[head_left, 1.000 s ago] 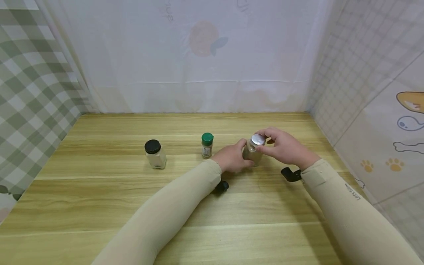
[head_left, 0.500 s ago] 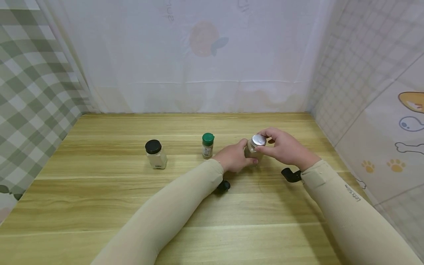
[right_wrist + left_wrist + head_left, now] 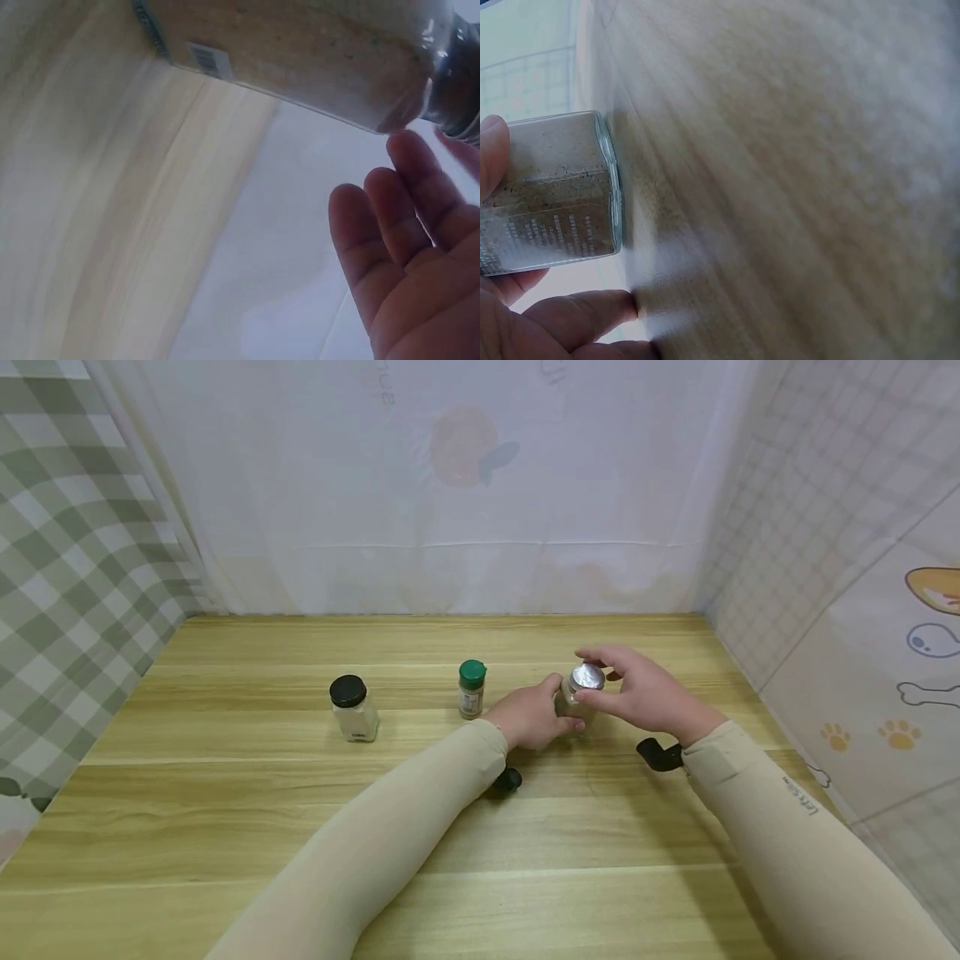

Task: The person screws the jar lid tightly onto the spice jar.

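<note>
A clear glass spice jar [image 3: 551, 195] of brownish powder stands upright on the table, white print on its side. My left hand [image 3: 531, 717] grips its body from the left, thumb near me. My right hand [image 3: 633, 689] holds the silver lid [image 3: 587, 677] between thumb and fingers. In the right wrist view the jar [image 3: 300, 60] shows a small barcode, and several fingers [image 3: 356, 232] of that hand are held off the glass, beside its shoulder.
To the left of the hands stands a small shaker with a green cap [image 3: 472, 675]. Farther left is a jar with a black lid [image 3: 348, 691] and pale contents. Fabric walls [image 3: 465, 577] enclose the wooden table [image 3: 225, 793] at the back and sides.
My right fingers have shifted slightly round the lid, one fingertip now reaching farther out behind it. The left hand keeps its hold, and the jar has moved only slightly right.
</note>
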The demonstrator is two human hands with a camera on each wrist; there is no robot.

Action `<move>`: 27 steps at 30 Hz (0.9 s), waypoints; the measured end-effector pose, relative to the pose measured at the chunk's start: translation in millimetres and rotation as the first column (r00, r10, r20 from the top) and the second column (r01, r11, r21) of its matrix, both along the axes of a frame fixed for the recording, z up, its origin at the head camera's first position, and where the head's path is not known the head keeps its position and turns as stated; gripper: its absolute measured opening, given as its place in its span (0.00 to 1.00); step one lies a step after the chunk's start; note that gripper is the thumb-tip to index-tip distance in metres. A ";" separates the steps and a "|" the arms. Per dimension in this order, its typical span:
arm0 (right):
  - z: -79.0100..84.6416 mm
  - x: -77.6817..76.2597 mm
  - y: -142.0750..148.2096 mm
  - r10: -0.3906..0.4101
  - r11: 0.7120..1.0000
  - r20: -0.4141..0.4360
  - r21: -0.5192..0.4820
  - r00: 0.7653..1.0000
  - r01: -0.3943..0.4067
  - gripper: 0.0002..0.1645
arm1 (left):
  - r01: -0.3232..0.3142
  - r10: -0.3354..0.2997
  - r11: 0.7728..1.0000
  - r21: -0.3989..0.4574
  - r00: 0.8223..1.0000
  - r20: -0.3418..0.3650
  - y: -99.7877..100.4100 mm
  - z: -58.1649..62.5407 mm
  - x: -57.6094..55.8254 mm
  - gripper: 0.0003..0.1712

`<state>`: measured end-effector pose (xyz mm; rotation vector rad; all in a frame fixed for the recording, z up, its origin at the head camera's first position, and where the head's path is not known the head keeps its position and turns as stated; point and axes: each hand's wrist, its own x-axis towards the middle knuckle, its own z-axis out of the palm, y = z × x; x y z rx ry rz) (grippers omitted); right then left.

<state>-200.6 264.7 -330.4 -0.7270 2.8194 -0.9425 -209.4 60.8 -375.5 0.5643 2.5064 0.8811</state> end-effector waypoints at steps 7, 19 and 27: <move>0.4 -0.1 -0.5 -0.010 1.000 0.036 -0.005 0.999 0.010 0.19 | 0.000 0.000 1.000 0.009 1.000 -0.014 0.9 -0.6 0.8 0.30; -4.2 -0.6 -0.3 -0.024 0.999 0.040 -0.029 0.999 0.025 0.18 | -0.004 0.003 1.000 -0.012 1.000 -0.025 1.2 0.0 1.7 0.30; -6.3 -1.9 -0.2 -0.036 0.999 0.035 -0.018 0.999 0.037 0.19 | -0.009 0.009 1.000 -0.010 1.000 -0.021 1.3 1.5 2.8 0.30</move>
